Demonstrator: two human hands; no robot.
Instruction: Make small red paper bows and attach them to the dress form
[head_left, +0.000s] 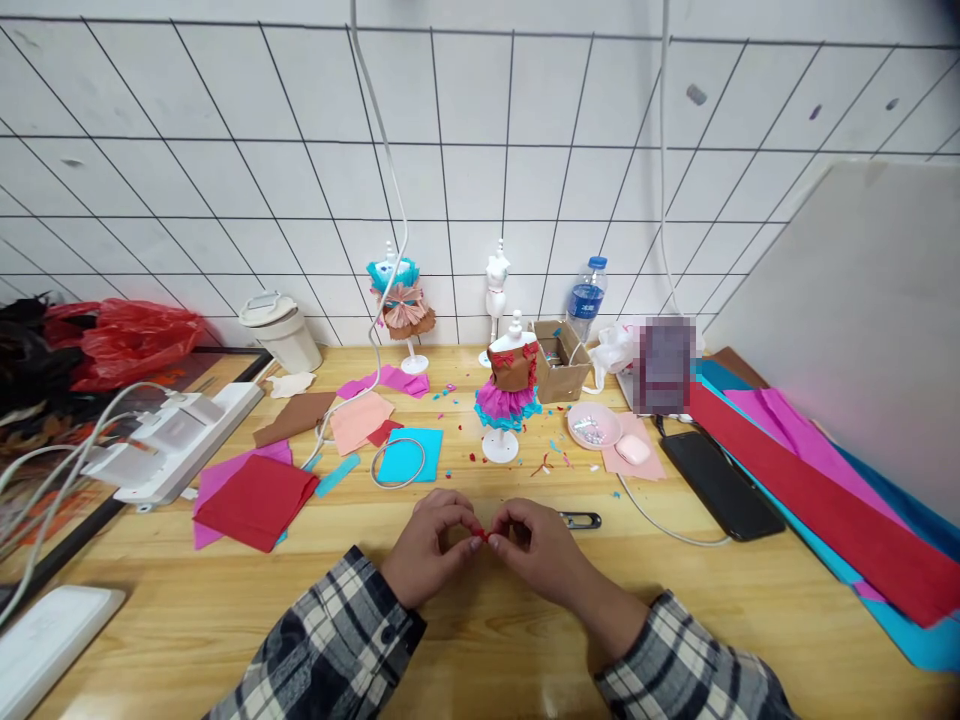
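Note:
Between the fingertips of my left hand (435, 545) and my right hand (536, 550) is a small piece of red paper (481, 535), pinched from both sides. Its exact shape is mostly covered by my fingers. Just beyond stands a small white dress form (500, 446) wearing a brown bodice with red bows and a ruffled magenta and blue skirt (507, 400). A tool with a black looped handle (581, 520) lies behind my right hand, partly covered by it. Tiny red scraps (541, 465) are scattered near the stand.
At left lie red sheets (259, 500), a blue sheet (411, 458) and a power strip (187, 440). A pink dish (594, 426), a phone (720, 485) and long paper strips (825, 490) are to the right. Behind stand another dressed form (405, 305), a bare one (496, 285) and a bottle (586, 298).

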